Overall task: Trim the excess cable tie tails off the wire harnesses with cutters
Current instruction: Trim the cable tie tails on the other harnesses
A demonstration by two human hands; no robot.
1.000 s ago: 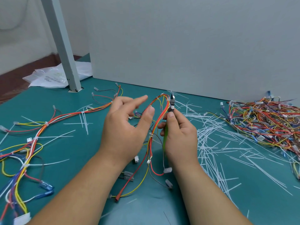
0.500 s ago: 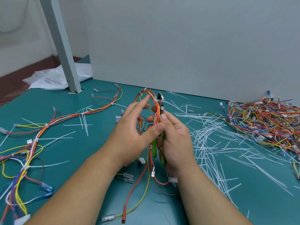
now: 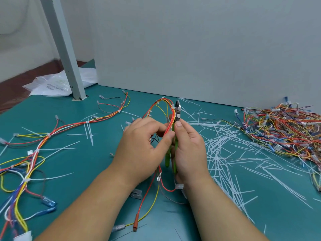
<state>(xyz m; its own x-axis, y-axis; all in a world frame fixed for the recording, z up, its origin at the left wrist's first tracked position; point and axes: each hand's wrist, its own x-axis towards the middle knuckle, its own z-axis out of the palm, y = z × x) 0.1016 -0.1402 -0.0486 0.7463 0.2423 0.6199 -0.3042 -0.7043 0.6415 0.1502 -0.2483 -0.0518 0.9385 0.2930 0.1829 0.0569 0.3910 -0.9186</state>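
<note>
Left hand [image 3: 140,150]: pinches the red and yellow wires of the held harness [image 3: 160,103] between thumb and curled fingers.
Right hand [image 3: 189,152]: wrapped round the green handles of the cutters [image 3: 177,110], thumb lying up along the head.
Cutters: upright, dark tip just above both thumbs, against the loop's right side by a white tie.
Held harness: loops up beyond the fingertips; its ends hang below the wrists onto the bench [image 3: 86,171].
Right of the right hand: scattered cut tails [image 3: 225,153], then a heap of harnesses [image 3: 286,129] farther out.
Left of the left hand: an untrimmed harness [image 3: 52,134] lying flat, well apart.
Beyond the hands: grey panel [image 3: 208,49]; post [image 3: 64,49] and plastic bag [image 3: 52,84] far left.
In the way: both hands hide most of the handles and the wires between them.
</note>
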